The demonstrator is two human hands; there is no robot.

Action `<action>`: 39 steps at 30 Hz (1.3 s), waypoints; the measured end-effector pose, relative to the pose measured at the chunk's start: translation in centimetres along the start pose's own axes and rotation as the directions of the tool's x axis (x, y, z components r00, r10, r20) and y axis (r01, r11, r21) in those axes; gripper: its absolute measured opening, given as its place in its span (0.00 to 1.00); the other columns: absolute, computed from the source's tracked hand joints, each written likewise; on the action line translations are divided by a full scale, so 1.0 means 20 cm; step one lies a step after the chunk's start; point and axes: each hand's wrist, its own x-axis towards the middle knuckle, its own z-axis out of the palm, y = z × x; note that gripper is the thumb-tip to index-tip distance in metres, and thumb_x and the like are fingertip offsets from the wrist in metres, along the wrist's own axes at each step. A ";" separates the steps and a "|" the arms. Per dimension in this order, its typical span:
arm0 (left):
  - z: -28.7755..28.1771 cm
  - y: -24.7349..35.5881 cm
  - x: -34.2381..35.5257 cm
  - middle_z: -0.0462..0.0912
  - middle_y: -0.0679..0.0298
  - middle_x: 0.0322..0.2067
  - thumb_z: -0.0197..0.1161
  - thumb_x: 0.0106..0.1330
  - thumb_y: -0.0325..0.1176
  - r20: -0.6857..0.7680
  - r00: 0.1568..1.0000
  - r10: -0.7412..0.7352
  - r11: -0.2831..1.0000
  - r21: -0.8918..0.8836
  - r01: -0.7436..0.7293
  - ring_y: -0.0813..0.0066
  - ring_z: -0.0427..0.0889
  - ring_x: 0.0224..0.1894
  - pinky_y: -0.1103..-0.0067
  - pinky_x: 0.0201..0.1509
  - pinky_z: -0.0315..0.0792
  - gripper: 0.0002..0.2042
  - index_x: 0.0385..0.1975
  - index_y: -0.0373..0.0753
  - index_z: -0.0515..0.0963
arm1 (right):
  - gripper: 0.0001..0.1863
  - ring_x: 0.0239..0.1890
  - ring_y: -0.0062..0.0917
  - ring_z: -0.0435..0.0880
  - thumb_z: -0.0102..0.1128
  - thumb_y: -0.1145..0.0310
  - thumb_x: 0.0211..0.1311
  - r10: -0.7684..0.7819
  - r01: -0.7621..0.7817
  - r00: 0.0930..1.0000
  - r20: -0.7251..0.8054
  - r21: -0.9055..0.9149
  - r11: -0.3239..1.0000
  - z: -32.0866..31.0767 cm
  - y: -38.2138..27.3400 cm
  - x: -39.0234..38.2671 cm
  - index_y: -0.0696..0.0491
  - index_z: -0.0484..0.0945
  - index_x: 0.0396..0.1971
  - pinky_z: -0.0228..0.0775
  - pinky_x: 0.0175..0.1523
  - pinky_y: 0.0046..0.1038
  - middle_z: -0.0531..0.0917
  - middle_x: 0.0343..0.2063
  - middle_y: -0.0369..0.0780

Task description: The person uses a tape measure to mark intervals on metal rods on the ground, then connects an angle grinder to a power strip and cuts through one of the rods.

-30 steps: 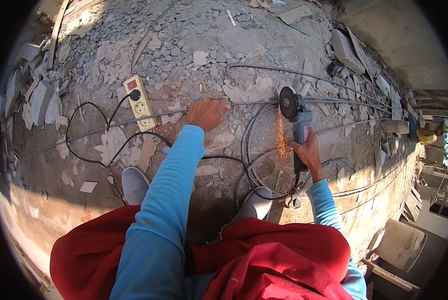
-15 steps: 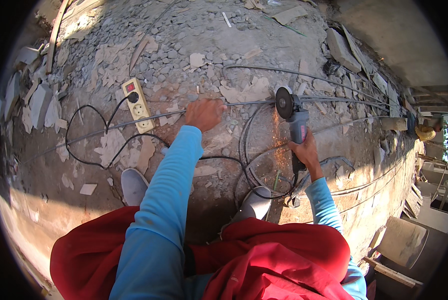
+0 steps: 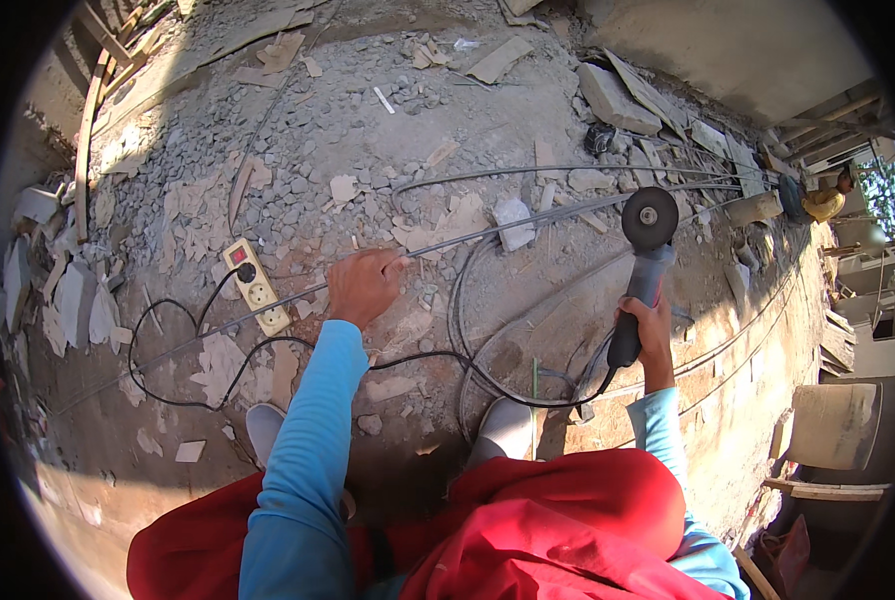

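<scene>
We note the left hand (image 3: 365, 286) gripping a steel rod (image 3: 528, 227) while the right hand (image 3: 648, 335) clasps an angle grinder (image 3: 646, 262) (disc just beyond it), risking kickback or a nicked black cable (image 3: 438, 357) between the hands.

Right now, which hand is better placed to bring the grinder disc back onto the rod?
Right. The right hand already grips the angle grinder, disc up off the ground; the left hand is pinning the steel rod.

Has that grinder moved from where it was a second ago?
Yes. The angle grinder in the right hand has come up off the steel rod: earlier its disc met the rod with sparks flying, now it sits clear of it, no sparks.
</scene>
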 end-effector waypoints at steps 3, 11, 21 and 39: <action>-0.21 0.08 0.12 0.88 0.58 0.31 0.66 0.67 0.47 -0.078 0.997 0.020 0.998 0.066 -0.015 0.51 0.85 0.33 0.60 0.35 0.76 0.11 0.36 0.50 0.89 | 0.14 0.22 0.27 0.82 0.64 0.75 0.51 -0.042 0.049 0.997 -0.061 0.114 0.992 -0.08 -0.08 -0.01 0.58 0.74 0.39 0.76 0.29 0.29 0.80 0.25 0.40; -0.64 0.22 0.52 0.85 0.56 0.24 0.65 0.68 0.46 -0.097 0.992 -0.077 0.996 0.035 0.080 0.49 0.83 0.28 0.59 0.33 0.72 0.13 0.35 0.44 0.89 | 0.13 0.21 0.28 0.82 0.63 0.73 0.52 -0.030 0.072 0.981 -0.192 0.216 0.974 -0.37 -0.10 -0.04 0.59 0.72 0.37 0.77 0.29 0.29 0.79 0.24 0.41; -0.09 -0.22 0.35 0.88 0.48 0.41 0.67 0.66 0.44 0.328 0.907 -0.263 0.962 0.155 0.223 0.46 0.86 0.46 0.58 0.53 0.77 0.14 0.41 0.42 0.89 | 0.18 0.22 0.27 0.82 0.65 0.77 0.51 0.005 0.037 0.980 -0.199 0.208 0.977 -0.34 -0.02 -0.05 0.58 0.70 0.42 0.78 0.28 0.29 0.79 0.27 0.40; -0.35 0.29 0.75 0.89 0.52 0.39 0.65 0.66 0.49 0.404 0.887 -0.226 0.957 0.262 0.125 0.51 0.87 0.45 0.60 0.50 0.80 0.16 0.39 0.44 0.90 | 0.22 0.28 0.25 0.81 0.61 0.70 0.56 0.091 -0.077 0.996 0.000 0.535 0.841 -0.23 0.13 -0.04 0.57 0.71 0.51 0.78 0.36 0.30 0.79 0.31 0.40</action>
